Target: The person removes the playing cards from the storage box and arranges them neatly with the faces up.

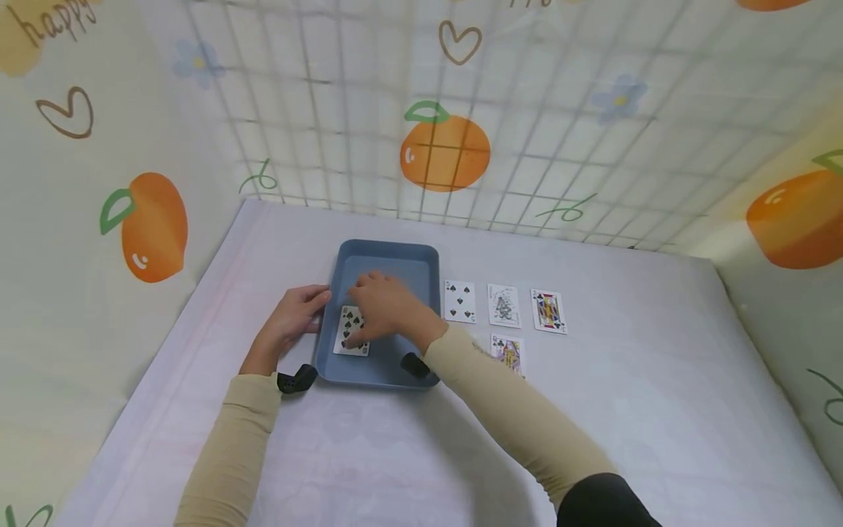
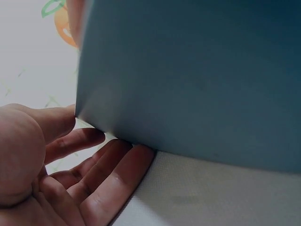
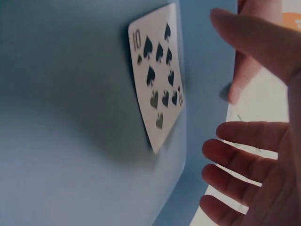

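Note:
A blue tray (image 1: 336, 271) stands on the white table with a ten of spades (image 3: 157, 66) lying face up in its left part. My right hand (image 1: 388, 307) reaches over the card, which it partly covers in the head view. In the right wrist view its thumb and fingers are spread, with nothing between them. My left hand (image 1: 293, 318) is at the tray's left side, fingertips (image 2: 141, 153) right at the outer wall.
Right of the tray lie a five of spades (image 1: 459, 301), a joker (image 1: 503, 305) and a face card (image 1: 549, 311) in a row. Below the joker is another face card (image 1: 507, 353), partly hidden by my right sleeve. A fruit-print cloth over a grid (image 1: 514, 168) closes off the back.

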The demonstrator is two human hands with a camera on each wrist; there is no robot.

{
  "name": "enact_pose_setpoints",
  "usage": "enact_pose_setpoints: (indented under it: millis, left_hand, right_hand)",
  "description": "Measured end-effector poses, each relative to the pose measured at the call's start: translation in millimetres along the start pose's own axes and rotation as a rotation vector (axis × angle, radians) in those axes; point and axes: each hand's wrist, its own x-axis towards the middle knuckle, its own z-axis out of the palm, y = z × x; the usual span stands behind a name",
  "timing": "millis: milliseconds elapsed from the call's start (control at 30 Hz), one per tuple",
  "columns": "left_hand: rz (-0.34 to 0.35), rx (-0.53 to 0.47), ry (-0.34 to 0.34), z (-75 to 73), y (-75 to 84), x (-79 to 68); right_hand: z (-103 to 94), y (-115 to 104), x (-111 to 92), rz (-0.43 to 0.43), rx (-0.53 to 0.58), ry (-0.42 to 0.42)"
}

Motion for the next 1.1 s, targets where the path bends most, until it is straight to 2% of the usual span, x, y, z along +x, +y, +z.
enact_pose_setpoints:
  millis: [433,767,1100]
  left_hand:
    - [-0.004,0.006,0.007,0.2,3.2,-0.6]
    - [-0.006,0.004,0.010,-0.5,4.9,-2.2]
    - [-0.013,0.016,0.011,-0.2,5.6,-2.8]
  right_hand:
    - [7.5,-14.7,8.4,0.048,-0.045,-0.113]
    - [9.9,-16.9,11.1,0.073,-0.030,-0.139]
    - [9.9,-19.6,13.9,0.051,-0.031,-0.148]
